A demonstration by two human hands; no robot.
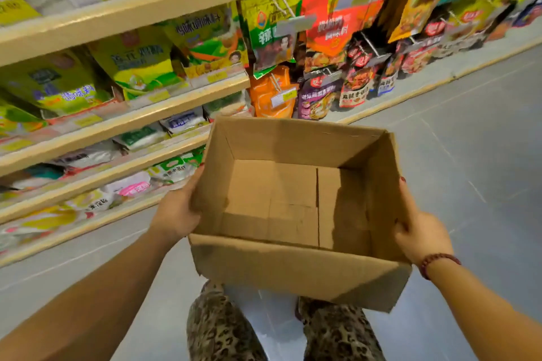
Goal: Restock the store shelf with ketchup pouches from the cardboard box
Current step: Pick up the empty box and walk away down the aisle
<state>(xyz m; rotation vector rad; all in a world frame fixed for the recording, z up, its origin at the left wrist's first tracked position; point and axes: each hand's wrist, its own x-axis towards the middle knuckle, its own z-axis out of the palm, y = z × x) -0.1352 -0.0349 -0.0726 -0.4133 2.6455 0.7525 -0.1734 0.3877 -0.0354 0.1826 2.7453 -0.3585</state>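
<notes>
An open brown cardboard box (293,267) is held in the air in front of me, above my legs. Its inside shows only bare cardboard; no pouch is visible in it. My left hand (176,214) grips the box's left wall, thumb over the rim. On the opposite side, my right hand (419,231) grips the right wall, with fingertips reaching along the outside. The store shelf (123,9) with cream-coloured boards runs along the left, packed with yellow, green and white seasoning bags. I cannot pick out ketchup pouches among the blurred packs.
Hanging packets in red, orange and purple (322,47) fill hooks at the back centre and right. Grey tiled floor (469,132) stretches to the right and under me. My legs in leopard-print trousers (223,328) show below the box.
</notes>
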